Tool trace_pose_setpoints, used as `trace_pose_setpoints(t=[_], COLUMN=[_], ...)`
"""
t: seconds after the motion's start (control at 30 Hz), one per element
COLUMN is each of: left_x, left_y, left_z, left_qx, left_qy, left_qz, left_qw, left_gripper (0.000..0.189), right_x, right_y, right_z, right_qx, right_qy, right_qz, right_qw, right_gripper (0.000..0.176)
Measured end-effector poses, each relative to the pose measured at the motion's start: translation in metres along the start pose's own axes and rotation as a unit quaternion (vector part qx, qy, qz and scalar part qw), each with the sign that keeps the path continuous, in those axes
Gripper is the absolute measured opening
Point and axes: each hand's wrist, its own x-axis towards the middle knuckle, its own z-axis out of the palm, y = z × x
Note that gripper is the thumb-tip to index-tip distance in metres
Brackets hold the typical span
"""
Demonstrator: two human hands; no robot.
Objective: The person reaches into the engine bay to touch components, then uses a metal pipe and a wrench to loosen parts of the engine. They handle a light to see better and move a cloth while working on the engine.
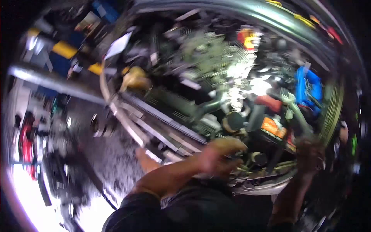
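Note:
My right hand (310, 152) is closed around the lower end of a metal wrench (296, 112), whose open jaw points up over the engine bay. To its left, my left hand (222, 154) is over the front edge of the bay, smeared by motion. Its fingers are curled with a dark gap between them, and I cannot tell what they hold. A dark round cap (233, 122) is just beyond the left fingers. Between my hands sits a black box with an orange label (273, 128), close to the wrench.
The engine (208, 54) fills the bay, brightly lit in the middle. A blue object (309, 88) lies at the right side, and a red and yellow item (248, 38) farther back. A pale curved bar (123, 123) borders the left. A grey pole (58, 83) crosses beyond it.

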Motion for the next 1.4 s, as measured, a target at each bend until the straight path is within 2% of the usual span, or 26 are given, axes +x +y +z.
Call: trace_pose_setpoints(t=[0.03, 0.07, 0.1, 0.2, 0.27, 0.3, 0.33, 0.4, 0.47, 0.5, 0.53, 0.57, 0.6, 0.67, 0.7, 0.73, 0.87, 0.9, 0.93, 1.0, 1.07, 1.13, 1.27, 1.33, 1.37, 1.4], left_x=[-0.014, -0.029, -0.043, -0.087, -0.118, -0.138, -0.154, -0.149, -0.157, -0.160, -0.163, -0.157, -0.153, -0.149, -0.149, -0.149, -0.146, -0.147, -0.143, -0.146, -0.146, -0.146, -0.144, -0.145, -0.135, -0.143], left_y=[0.005, 0.005, 0.004, -0.014, -0.025, -0.044, -0.056, -0.036, -0.054, -0.062, -0.067, -0.067, -0.070, -0.078, -0.079, -0.081, -0.083, -0.091, -0.082, -0.086, -0.083, -0.079, -0.056, -0.055, -0.057, -0.043], left_z=[0.015, 0.021, 0.027, 0.032, 0.015, 0.002, -0.014, -0.052, -0.085, -0.094, -0.097, -0.102, -0.107, -0.116, -0.122, -0.127, -0.143, -0.146, -0.150, -0.156, -0.165, -0.176, -0.197, -0.209, -0.218, -0.222], left_qx=[-0.040, -0.036, -0.010, 0.020, 0.147, 0.231, 0.313, 0.505, 0.542, 0.548, 0.554, 0.535, 0.536, 0.536, 0.532, 0.527, 0.539, 0.534, 0.532, 0.520, 0.499, 0.473, 0.456, 0.346, 0.337, 0.348], left_qy=[-0.050, -0.028, -0.054, -0.069, 0.061, 0.051, 0.041, -0.040, -0.019, -0.037, -0.054, -0.071, -0.071, -0.122, -0.128, -0.135, -0.149, -0.143, -0.163, -0.149, -0.116, -0.036, 0.062, 0.179, 0.194, 0.209], left_qz=[-0.033, -0.047, -0.040, -0.065, -0.036, -0.071, -0.104, -0.350, -0.278, -0.263, -0.248, -0.263, -0.244, -0.261, -0.228, -0.195, -0.085, -0.068, -0.076, -0.048, -0.011, 0.051, 0.071, 0.116, 0.245, 0.160], left_qw=[0.997, 0.998, 0.998, 0.995, 0.987, 0.969, 0.943, 0.788, 0.793, 0.793, 0.793, 0.799, 0.805, 0.794, 0.806, 0.816, 0.825, 0.831, 0.827, 0.840, 0.859, 0.879, 0.885, 0.914, 0.888, 0.900], left_gripper=[0.042, 0.042, 0.042, 0.039, 0.035, 0.035, 0.035, 0.041, 0.045, 0.046, 0.046, 0.043, 0.043, 0.037, 0.036, 0.035, 0.027, 0.032, 0.033, 0.034, 0.036, 0.038, 0.042, 0.056, 0.067, 0.051], right_x=[-0.022, -0.033, -0.048, -0.067, -0.067, -0.061, -0.051, -0.022, 0.012, 0.046, 0.095, 0.101, 0.122, 0.158, 0.175, 0.191, 0.254, 0.266, 0.278, 0.302, 0.320, 0.338, 0.367, 0.375, 0.381, 0.386], right_y=[-0.014, -0.024, -0.036, -0.068, -0.078, -0.078, -0.078, -0.074, -0.099, -0.058, 0.017, 0.005, 0.008, 0.015, 0.015, 0.030, 0.004, -0.002, 0.009, -0.019, -0.018, -0.017, -0.022, -0.020, -0.023, -0.025], right_z=[0.029, 0.045, 0.061, 0.083, 0.080, 0.070, 0.057, 0.026, 0.012, -0.023, -0.064, -0.059, -0.072, -0.097, -0.094, -0.104, -0.110, -0.110, -0.118, -0.122, -0.134, -0.145, -0.163, -0.166, -0.167, -0.169], right_qx=[0.299, 0.561, 0.661, 0.739, 0.788, 0.824, 0.864, 0.940, 0.988, 0.964, 0.992, 0.978, 0.997, 0.990, 0.992, 0.984, 0.995, 0.985, 0.973, 0.976, 0.973, 0.956, 0.944, 0.933, 0.922, 0.909], right_qy=[-0.073, -0.151, -0.171, -0.185, -0.176, -0.161, -0.148, -0.121, -0.094, -0.070, -0.058, -0.177, -0.059, -0.052, -0.081, -0.156, -0.098, -0.168, -0.228, -0.189, -0.201, -0.192, -0.190, -0.191, -0.188, -0.184], right_qz=[0.084, 0.144, 0.223, 0.284, 0.294, 0.293, 0.281, 0.238, 0.117, 0.120, 0.052, 0.080, 0.045, 0.088, 0.048, 0.083, 0.010, 0.019, 0.022, 0.028, 0.043, 0.021, 0.005, -0.005, -0.021, -0.037], right_qw=[0.948, 0.801, 0.696, 0.583, 0.511, 0.457, 0.391, 0.213, -0.022, 0.228, -0.098, 0.069, 0.000, -0.100, -0.087, -0.010, -0.022, 0.017, 0.011, 0.103, 0.104, 0.222, 0.271, 0.304, 0.339, 0.373], right_gripper=[0.023, 0.021, 0.021, 0.024, 0.028, 0.029, 0.031, 0.036, 0.040, 0.044, 0.047, 0.050, 0.054, 0.037, 0.034, 0.031, 0.031, 0.030, 0.030, 0.032, 0.030, 0.022, 0.026, 0.031, 0.032, 0.032])
